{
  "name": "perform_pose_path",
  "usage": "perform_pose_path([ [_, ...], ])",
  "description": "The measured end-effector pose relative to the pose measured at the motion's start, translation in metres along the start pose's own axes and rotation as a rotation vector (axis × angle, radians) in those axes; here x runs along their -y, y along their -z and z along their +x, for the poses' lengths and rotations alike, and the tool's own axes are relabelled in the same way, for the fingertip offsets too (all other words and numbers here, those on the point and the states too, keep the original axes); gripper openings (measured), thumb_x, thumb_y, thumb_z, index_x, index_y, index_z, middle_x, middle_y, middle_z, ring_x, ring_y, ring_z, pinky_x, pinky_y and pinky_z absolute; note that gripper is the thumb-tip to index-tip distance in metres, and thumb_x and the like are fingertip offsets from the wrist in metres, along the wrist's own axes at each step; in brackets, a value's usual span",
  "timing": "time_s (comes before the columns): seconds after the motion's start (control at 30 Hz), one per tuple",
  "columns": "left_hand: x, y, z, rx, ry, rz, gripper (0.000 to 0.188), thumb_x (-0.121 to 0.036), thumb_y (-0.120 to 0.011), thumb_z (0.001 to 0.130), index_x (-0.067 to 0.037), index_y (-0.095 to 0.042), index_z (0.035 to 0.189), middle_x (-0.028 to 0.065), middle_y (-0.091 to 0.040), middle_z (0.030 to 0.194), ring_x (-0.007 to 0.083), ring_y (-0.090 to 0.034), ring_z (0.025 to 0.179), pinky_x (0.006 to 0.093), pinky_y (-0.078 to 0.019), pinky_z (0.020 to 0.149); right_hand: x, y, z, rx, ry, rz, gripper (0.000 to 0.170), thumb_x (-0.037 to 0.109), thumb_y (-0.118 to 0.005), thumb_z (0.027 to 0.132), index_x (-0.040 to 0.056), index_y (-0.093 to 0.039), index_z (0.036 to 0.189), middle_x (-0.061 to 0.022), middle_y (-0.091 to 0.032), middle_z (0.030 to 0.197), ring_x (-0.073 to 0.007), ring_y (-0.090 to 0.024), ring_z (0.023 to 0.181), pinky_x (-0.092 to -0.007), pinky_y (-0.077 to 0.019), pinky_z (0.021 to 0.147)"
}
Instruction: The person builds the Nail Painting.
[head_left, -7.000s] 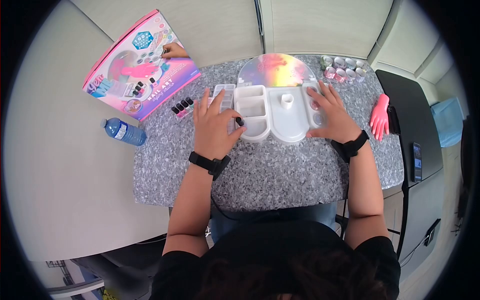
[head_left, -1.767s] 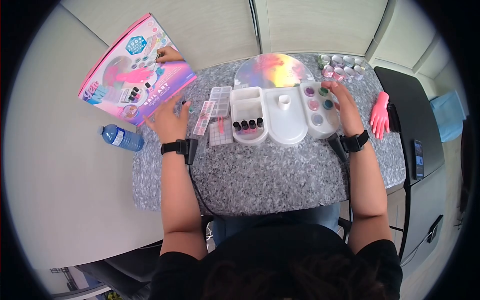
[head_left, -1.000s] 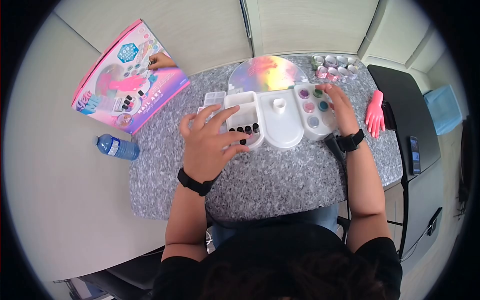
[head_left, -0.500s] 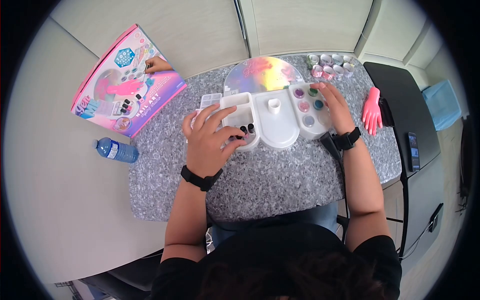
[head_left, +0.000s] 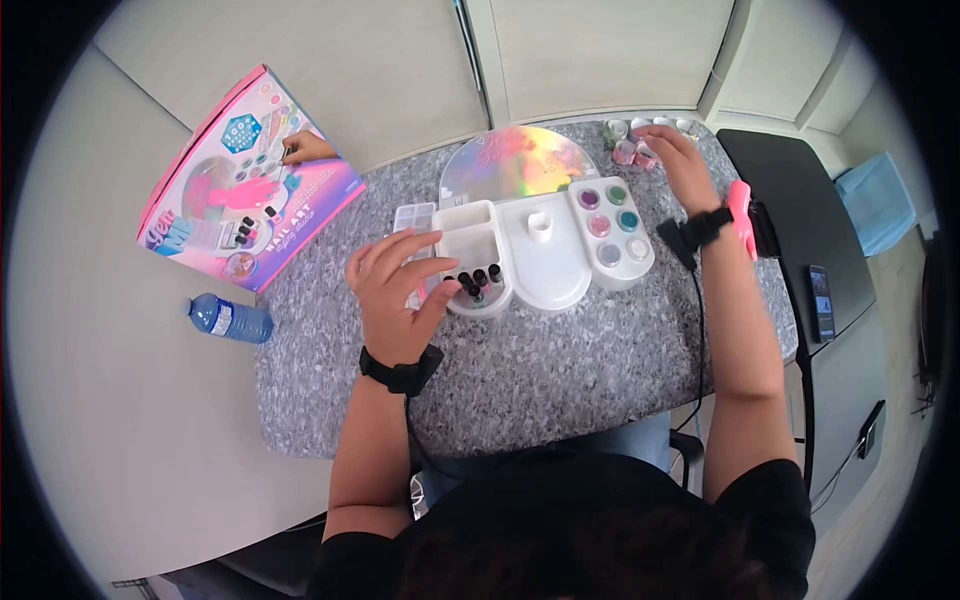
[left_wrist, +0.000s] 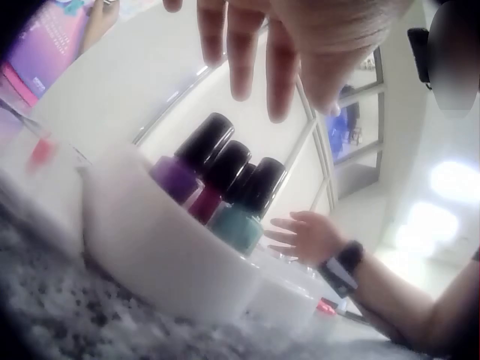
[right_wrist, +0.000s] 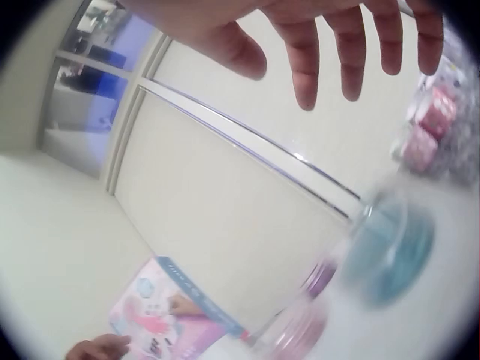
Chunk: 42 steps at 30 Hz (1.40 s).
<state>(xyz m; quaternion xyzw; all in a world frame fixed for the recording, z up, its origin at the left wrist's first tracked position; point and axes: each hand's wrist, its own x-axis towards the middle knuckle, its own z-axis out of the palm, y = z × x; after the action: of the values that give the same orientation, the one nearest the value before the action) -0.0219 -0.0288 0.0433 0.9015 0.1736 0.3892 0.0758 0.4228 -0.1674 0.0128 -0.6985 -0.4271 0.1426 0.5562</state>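
My left hand (head_left: 395, 300) hovers with loosely bent fingers over the front left compartment of a white tray (head_left: 548, 285). Black-capped nail polish bottles (head_left: 470, 283) stand there, some leaning. In the left wrist view the fingers hang above a purple bottle (left_wrist: 180, 176), a magenta one and a teal bottle (left_wrist: 238, 226), holding none. My right hand (head_left: 682, 168) is raised behind the tray's right lobe, fingers spread and bare in the right wrist view. It is nearest to several small patterned rolls (head_left: 624, 153) at the back right. Glitter pots (head_left: 599, 226) sit in the right lobe.
A holographic round panel (head_left: 515, 160) stands behind the tray. Clear boxes (head_left: 414, 217) lie partly hidden by the left hand. A nail art box (head_left: 250, 185) and a water bottle (head_left: 230, 318) are on the left. A pink model hand (head_left: 741, 222) lies at the right.
My left hand has brought a bottle from the table's left side into the front left compartment and let go. My right hand has left the glitter pots and moved back towards the rolls.
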Motion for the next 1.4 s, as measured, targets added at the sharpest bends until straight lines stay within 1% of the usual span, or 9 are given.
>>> perform_pose_path([
  [0.13,0.016,-0.003,-0.003,-0.104,0.081,-0.116,0.024,-0.036,-0.069,0.101,-0.016,-0.082,0.1,0.0015,-0.077,0.124,0.0268,-0.065,0.124,0.047,-0.0342,0.114,-0.001,0.005,0.052,-0.03,0.02,-0.684,0.035,0.039,-0.06,0.099,0.0204,-0.081,0.121,-0.0117,-0.077,0.127,-0.03,-0.065,0.126,-0.044,-0.0404,0.117],
  [0.23,0.02,-0.002,-0.005,-0.145,0.156,-0.126,0.036,-0.035,-0.057,0.109,-0.01,-0.082,0.101,0.0057,-0.078,0.123,0.0287,-0.066,0.122,0.0454,-0.0371,0.113,-0.01,-0.007,0.083,-0.096,0.165,-1.194,0.029,0.034,-0.059,0.092,0.0235,-0.084,0.104,-0.0119,-0.08,0.103,-0.0349,-0.072,0.105,-0.045,-0.0514,0.104],
  [0.27,0.02,0.0,-0.005,-0.146,0.189,-0.097,0.044,-0.036,-0.051,0.113,-0.007,-0.082,0.101,0.0081,-0.078,0.123,0.0301,-0.066,0.123,0.0452,-0.0388,0.113,-0.012,-0.008,0.094,-0.096,0.167,-1.19,0.029,0.034,-0.059,0.092,0.0235,-0.084,0.104,-0.0119,-0.08,0.103,-0.0349,-0.072,0.105,-0.045,-0.0514,0.104],
  [0.33,0.021,0.0,-0.005,-0.157,0.194,-0.103,0.043,-0.034,-0.05,0.113,-0.007,-0.082,0.101,0.008,-0.078,0.123,0.03,-0.067,0.122,0.0452,-0.0392,0.112,-0.01,-0.012,0.108,0.22,-0.185,-1.068,0.034,0.042,-0.06,0.095,0.0252,-0.082,0.115,-0.0141,-0.078,0.123,-0.0355,-0.066,0.126,-0.05,-0.0378,0.117],
  [0.57,0.023,-0.001,-0.004,-0.191,0.172,-0.173,0.04,-0.034,-0.054,0.111,-0.008,-0.082,0.098,0.0043,-0.078,0.119,0.0276,-0.067,0.114,0.0432,-0.0409,0.106,-0.021,-0.039,0.115,0.216,-0.194,-1.301,0.04,0.039,-0.053,0.1,0.0187,-0.082,0.119,-0.0174,-0.078,0.121,-0.0339,-0.073,0.115,-0.0517,-0.0258,0.131],
  [0.77,0.026,0.001,-0.004,-0.243,0.156,-0.189,0.039,-0.032,-0.054,0.11,-0.008,-0.082,0.096,0.0046,-0.078,0.115,0.0278,-0.068,0.108,0.0432,-0.0425,0.103,0.053,-0.032,0.081,0.035,0.16,-0.98,0.035,0.025,-0.053,0.1,0.0104,-0.084,0.105,-0.0181,-0.079,0.114,-0.0377,-0.072,0.111,-0.0513,-0.0323,0.129],
  [0.93,0.009,0.003,0.0,-0.234,0.107,-0.211,0.036,-0.029,-0.058,0.107,-0.007,-0.082,0.095,0.0042,-0.078,0.115,0.027,-0.068,0.108,0.0422,-0.0434,0.102,0.168,-0.046,-0.073,-0.014,0.638,-0.649,0.016,0.009,-0.064,0.09,0.0073,-0.081,0.093,-0.0106,-0.077,0.098,-0.0363,-0.066,0.102,-0.0513,-0.0493,0.096],
  [1.1,-0.013,0.0,-0.003,-0.134,0.057,-0.317,0.031,-0.02,-0.058,0.107,-0.005,-0.082,0.097,0.0076,-0.079,0.118,0.0274,-0.068,0.115,0.0425,-0.0452,0.108,0.181,-0.075,-0.21,0.25,0.529,-0.677,0.016,0.006,-0.069,0.082,0.0108,-0.079,0.093,-0.0018,-0.073,0.101,-0.0274,-0.062,0.1,-0.0434,-0.0473,0.086],
  [1.4,-0.028,-0.013,-0.005,0.067,-0.112,-0.443,0.009,-0.009,-0.073,0.094,-0.008,-0.081,0.098,0.0068,-0.081,0.108,0.0268,-0.072,0.104,0.0402,-0.0527,0.097,0.133,-0.088,-0.233,0.315,0.314,-0.555,0.023,0.005,-0.069,0.084,0.0085,-0.073,0.106,-0.0057,-0.072,0.101,-0.0305,-0.062,0.102,-0.0457,-0.0493,0.09],
])
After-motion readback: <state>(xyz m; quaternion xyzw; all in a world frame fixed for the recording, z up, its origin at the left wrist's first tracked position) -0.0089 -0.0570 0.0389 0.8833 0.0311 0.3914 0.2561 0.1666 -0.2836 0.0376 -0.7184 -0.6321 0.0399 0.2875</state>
